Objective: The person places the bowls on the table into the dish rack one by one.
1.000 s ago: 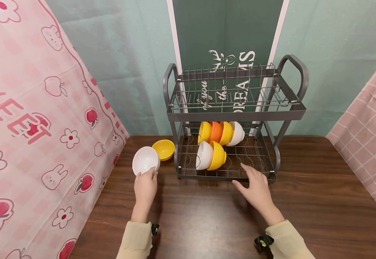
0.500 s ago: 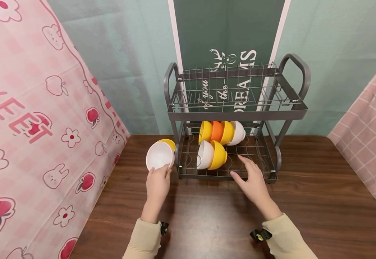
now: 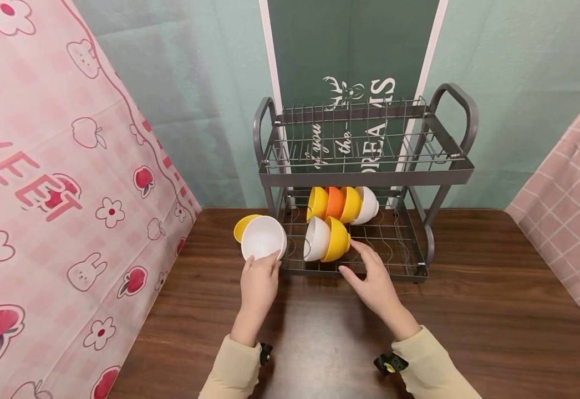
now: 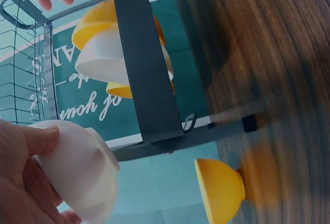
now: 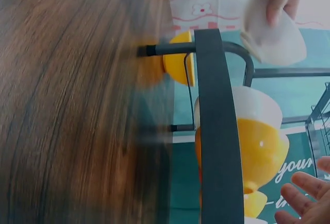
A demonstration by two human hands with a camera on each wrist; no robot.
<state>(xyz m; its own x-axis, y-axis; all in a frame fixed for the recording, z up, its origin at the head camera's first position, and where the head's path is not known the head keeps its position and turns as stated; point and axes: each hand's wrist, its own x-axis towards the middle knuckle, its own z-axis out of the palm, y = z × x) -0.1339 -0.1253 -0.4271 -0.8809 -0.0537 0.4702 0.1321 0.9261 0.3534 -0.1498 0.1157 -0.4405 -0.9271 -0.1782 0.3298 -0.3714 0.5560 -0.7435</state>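
My left hand [image 3: 260, 284] holds a white bowl [image 3: 263, 239] by its near rim, thumb and fingers on either side of the wall. This bowl hangs tilted at the rack's left front corner. Behind it a yellow bowl [image 3: 242, 226] stands on the table, partly hidden. My right hand [image 3: 377, 285] reaches over the rack's front edge, fingers spread and holding nothing. Its index fingertip is close to the base of a yellow bowl [image 3: 338, 239], which nests against another white bowl [image 3: 316, 239] on the lower tier. In the right wrist view, the fingers [image 5: 299, 198] look apart from that bowl.
A grey two-tier dish rack [image 3: 365, 178] stands at the back of the wooden table [image 3: 315, 343]. On its lower tier, a back row holds yellow, orange [image 3: 335, 203] and white bowls on their sides. Wire dividers line the upper tier. Patterned cloths hang on three sides.
My left hand has carried the white bowl rightward, past the yellow bowl on the table to the rack's left corner. My right hand has moved left, closer to the front yellow bowl in the rack.
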